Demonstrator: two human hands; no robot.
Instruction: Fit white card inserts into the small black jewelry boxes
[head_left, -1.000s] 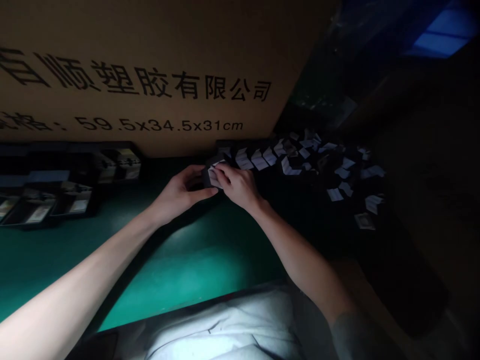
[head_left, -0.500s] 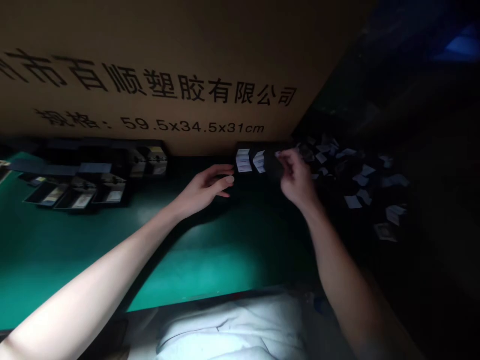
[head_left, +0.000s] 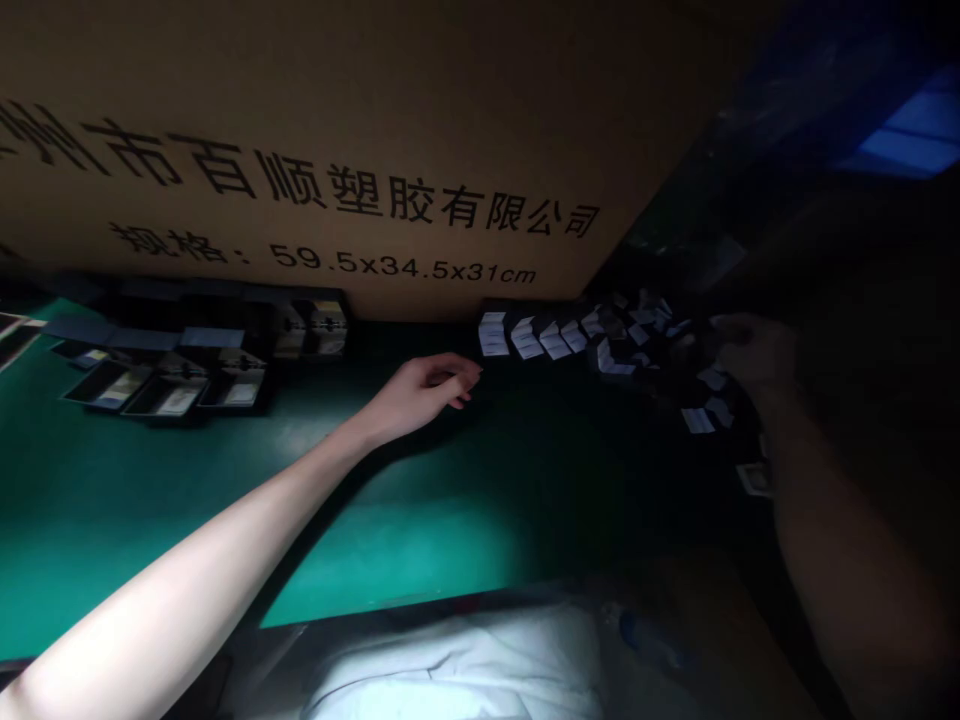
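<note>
Boxes (head_left: 212, 338) on the left stand open, holding pale inserts (head_left: 178, 400).

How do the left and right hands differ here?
The left hand is lit; the right hand is in deep shade. The left is over the green table; the right is by the scattered slips. The left is loosely curled, nothing visible in it; the right is too dark to tell. Both are bare.

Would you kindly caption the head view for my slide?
Left hand over a green table, right hand by scattered folded papers.
</note>
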